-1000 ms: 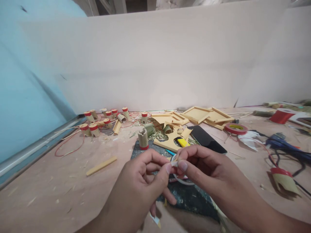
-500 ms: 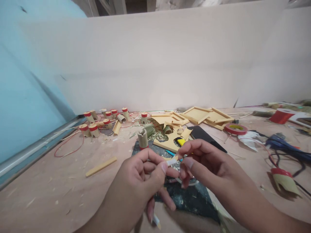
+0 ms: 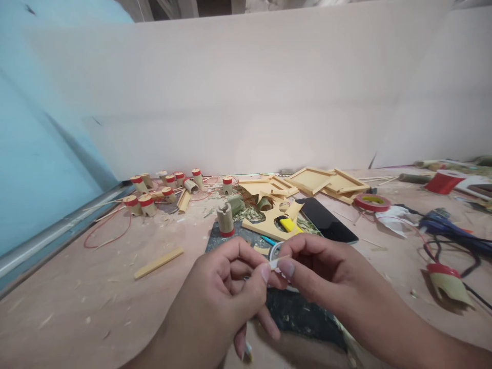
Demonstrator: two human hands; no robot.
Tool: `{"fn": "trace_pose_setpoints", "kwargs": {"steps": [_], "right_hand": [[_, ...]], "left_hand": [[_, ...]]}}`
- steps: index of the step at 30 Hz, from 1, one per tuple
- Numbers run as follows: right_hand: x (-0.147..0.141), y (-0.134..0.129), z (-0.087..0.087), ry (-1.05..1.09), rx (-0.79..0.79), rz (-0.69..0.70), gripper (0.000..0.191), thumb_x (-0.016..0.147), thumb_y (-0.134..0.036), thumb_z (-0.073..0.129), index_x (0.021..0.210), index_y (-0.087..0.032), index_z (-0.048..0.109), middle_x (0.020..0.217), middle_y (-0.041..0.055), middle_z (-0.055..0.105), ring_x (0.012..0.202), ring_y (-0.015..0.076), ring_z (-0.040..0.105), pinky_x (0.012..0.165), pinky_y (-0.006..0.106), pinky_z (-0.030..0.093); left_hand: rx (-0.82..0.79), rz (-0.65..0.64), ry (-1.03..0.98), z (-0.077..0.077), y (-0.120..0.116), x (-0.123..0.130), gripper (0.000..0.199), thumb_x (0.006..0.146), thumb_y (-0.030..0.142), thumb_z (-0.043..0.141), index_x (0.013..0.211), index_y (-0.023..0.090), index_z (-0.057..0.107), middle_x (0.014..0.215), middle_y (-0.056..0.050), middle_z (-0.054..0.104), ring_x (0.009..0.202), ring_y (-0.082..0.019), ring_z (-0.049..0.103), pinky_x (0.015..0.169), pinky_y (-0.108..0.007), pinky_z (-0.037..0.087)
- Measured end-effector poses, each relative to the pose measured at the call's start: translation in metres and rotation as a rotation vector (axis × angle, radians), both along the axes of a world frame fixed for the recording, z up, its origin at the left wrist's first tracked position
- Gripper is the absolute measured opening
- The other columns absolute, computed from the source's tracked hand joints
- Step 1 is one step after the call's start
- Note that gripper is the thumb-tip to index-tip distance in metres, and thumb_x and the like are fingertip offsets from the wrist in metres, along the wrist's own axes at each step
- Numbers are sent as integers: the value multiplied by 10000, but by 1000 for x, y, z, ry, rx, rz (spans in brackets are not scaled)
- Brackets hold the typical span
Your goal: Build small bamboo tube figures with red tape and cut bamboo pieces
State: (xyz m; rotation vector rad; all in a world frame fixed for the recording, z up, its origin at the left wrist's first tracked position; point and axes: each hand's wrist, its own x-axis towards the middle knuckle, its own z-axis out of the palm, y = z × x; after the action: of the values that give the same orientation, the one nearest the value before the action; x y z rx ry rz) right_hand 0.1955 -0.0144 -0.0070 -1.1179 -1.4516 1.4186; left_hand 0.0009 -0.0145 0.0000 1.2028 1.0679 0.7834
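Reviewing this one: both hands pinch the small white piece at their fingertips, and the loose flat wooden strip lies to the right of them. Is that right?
Not quite. The left hand and right hand do pinch the small white piece, but the wooden strip lies to their left, as the head view shows.

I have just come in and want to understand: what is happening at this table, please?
The person's left hand and right hand meet above a dark mat, the fingers of both pinching a small whitish piece. Its exact nature is unclear. Beyond them, a tube with a red base band stands on the mat, near a yellow object and a phone. More red-banded tubes are farther left; a roll of red tape lies to the right.
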Motion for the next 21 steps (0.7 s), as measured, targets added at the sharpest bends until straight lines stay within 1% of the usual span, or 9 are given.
{"fn": "trace_pose_setpoints", "kwargs": {"steps": [2, 5, 7, 9, 12, 14, 18, 19, 21], "right_hand": [[1, -1, 2, -21, 16, 0, 286, 994, -487, 721, 878, -226, 721, 833, -3, 738, 765, 157, 650, 709, 256, 517], [2, -1, 3, -49, 33, -5, 278, 990, -477, 714, 880, -223, 733, 816, -4, 718, 715, 148, 595, 657, 253, 481], [2, -1, 3, -58, 33, -15, 270, 978, -474, 716, 892, -220, 734, 801, -7, 688, 703, 147, 562, 640, 253, 462], [1, -1, 1, -64, 36, -19, 270, 966, -478, 719, 894, -217, 730, 779, -12, 656, 695, 148, 539, 624, 253, 445], [-1, -1, 1, -63, 47, -13, 270, 955, -479, 726, 886, -218, 721, 778, -6, 656, 691, 154, 538, 600, 257, 433], [-2, -1, 1, -48, 59, 1, 287, 981, -483, 696, 869, -219, 713, 788, 0, 667, 692, 156, 554, 607, 261, 445], [-2, -1, 1, -28, 77, 36, 460, 1076, -545, 527, 788, -215, 668, 726, 1, 633, 643, 154, 572, 647, 286, 481], [-2, -1, 0, -24, 72, 46, 463, 1075, -560, 534, 796, -215, 669, 723, 0, 631, 651, 157, 579, 655, 288, 486], [-1, -1, -2, -3, 45, 65, 392, 1040, -563, 627, 864, -217, 685, 763, 4, 663, 697, 165, 598, 659, 281, 493]], "left_hand": [[7, -4, -1, -1, 0, 0, 290, 928, 447, 807, 898, 208, 646, 589, 12, 723, 399, -98, 620, 348, -97, 434], [72, 1, -18, -4, -1, 0, 332, 1000, 541, 696, 925, 222, 644, 602, 19, 710, 348, -69, 517, 330, -100, 400], [132, 33, 22, -5, -2, 0, 349, 1032, 570, 632, 963, 229, 660, 606, 23, 704, 346, -55, 463, 340, -95, 390], [184, 34, 96, -5, -2, -1, 321, 1002, 549, 691, 973, 230, 680, 619, 24, 704, 380, -57, 481, 369, -93, 416], [206, 8, 165, -5, -2, -2, 276, 956, 478, 764, 900, 219, 688, 611, 28, 685, 405, -61, 499, 383, -92, 425], [189, 6, 160, -4, -2, -2, 268, 971, 460, 737, 873, 216, 684, 594, 32, 670, 387, -60, 483, 365, -95, 407], [177, 6, 144, -1, -4, -1, 305, 997, 495, 684, 874, 217, 685, 551, 32, 654, 369, -67, 471, 351, -101, 393], [166, 10, 148, 0, -4, -1, 307, 986, 497, 700, 865, 216, 680, 551, 32, 655, 375, -68, 479, 356, -101, 397], [142, 15, 163, 2, -4, 0, 301, 952, 479, 751, 838, 212, 671, 551, 35, 653, 383, -65, 486, 365, -99, 401]]}}
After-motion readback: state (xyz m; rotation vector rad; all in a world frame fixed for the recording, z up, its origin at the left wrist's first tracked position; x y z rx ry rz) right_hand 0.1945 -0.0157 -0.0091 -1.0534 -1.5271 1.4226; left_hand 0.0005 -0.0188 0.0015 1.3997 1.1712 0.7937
